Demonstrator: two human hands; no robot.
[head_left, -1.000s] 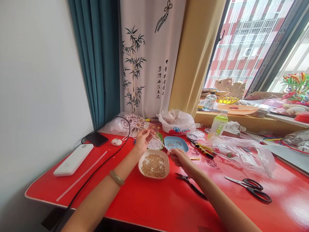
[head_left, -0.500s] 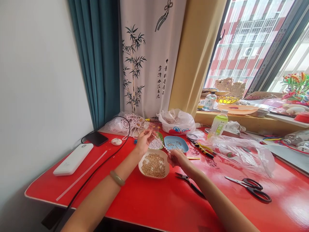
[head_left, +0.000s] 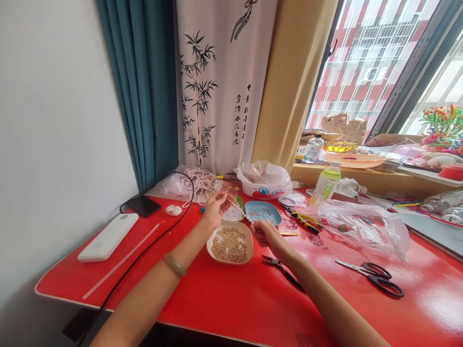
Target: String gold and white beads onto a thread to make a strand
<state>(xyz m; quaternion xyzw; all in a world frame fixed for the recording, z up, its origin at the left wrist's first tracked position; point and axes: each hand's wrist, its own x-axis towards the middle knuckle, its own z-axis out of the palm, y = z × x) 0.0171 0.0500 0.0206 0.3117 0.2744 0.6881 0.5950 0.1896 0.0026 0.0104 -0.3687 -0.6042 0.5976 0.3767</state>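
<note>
Between my two hands runs a string of small pale beads [head_left: 238, 211], stretched at a slant above the dishes. My left hand [head_left: 217, 207] pinches its upper left end with the fingertips. My right hand [head_left: 265, 233] is closed round the lower right end. Just below them stands a cream dish [head_left: 211, 252] of gold beads. Behind the strand are a green dish [head_left: 240, 201] with clear and whitish beads and a blue dish [head_left: 278, 217] with a few beads scattered in it.
Black-handled pliers [head_left: 284, 273] lie beside my right forearm, and scissors [head_left: 376, 278] farther right. Yellow-black pliers [head_left: 304, 222] rest near a crumpled plastic bag [head_left: 369, 226]. To the left are a black cable [head_left: 144, 256], a white power bank [head_left: 108, 238] and a phone [head_left: 145, 206].
The beaded strand looks straighter and more taut between my hands now. The hands have hardly moved; the whole view has shifted slightly.
</note>
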